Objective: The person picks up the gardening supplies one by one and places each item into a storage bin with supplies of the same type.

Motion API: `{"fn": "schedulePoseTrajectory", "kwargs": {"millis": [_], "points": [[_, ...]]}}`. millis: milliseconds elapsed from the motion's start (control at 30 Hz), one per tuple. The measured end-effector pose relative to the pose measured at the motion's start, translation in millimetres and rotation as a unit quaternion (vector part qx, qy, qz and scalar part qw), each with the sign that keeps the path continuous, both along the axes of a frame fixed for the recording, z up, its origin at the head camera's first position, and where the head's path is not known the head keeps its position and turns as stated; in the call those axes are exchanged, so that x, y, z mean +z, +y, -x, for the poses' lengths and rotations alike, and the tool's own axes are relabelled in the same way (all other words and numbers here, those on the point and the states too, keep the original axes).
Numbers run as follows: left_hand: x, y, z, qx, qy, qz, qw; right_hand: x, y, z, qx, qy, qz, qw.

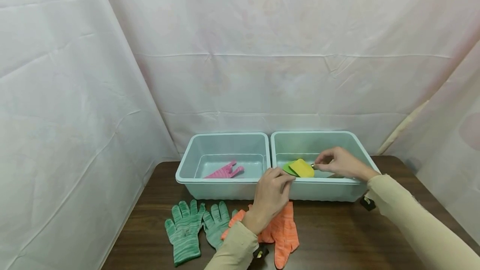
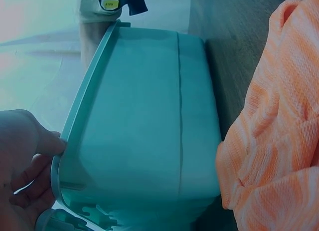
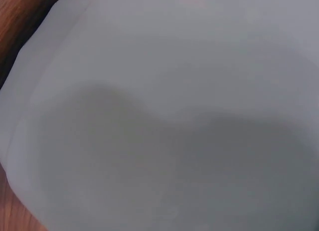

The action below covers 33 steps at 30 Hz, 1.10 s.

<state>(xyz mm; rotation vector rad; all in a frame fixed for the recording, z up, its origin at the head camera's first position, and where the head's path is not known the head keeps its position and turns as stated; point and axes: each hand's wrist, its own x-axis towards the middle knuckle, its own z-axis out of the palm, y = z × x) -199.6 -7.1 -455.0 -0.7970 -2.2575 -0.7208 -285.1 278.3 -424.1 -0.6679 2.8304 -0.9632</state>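
My right hand point(image 1: 339, 162) reaches over the front of the right bin point(image 1: 318, 190) and pinches the short, dark end of a yellow spatula point(image 1: 302, 168). The spatula's flat head points left and overlaps a green flat piece point(image 1: 288, 167) that lies beside it in the bin. My left hand point(image 1: 271, 195) is at the left part of the same bin's front rim. In the left wrist view, the thumb point(image 2: 50, 142) presses the rim from outside, with the fingers bent over to its inner side. Only a blurred pale surface fills most of the right wrist view.
A pink glove point(image 1: 225, 171) lies in the left bin point(image 1: 221, 191), which stands against the right one. Green gloves point(image 1: 186, 232) and orange gloves point(image 1: 283, 230) lie on the brown table point(image 1: 348, 236) in front of the bins. White curtains point(image 1: 281, 86) hang behind and at both sides.
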Motion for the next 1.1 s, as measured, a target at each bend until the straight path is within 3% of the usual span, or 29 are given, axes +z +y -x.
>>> {"fn": "schedulePoseTrajectory", "kwargs": {"millis": [500,1100], "points": [[-0.3,0.6,-0.9,-0.004,-0.009,0.000,1.0000,1.2,4.4,-3.7,-0.023,0.028,0.028,0.999],[-2.0,2.5,2.4,-0.006,0.003,-0.002,1.0000,10.3,9.6,-9.9,-0.018,0.055,0.049,0.997]]}}
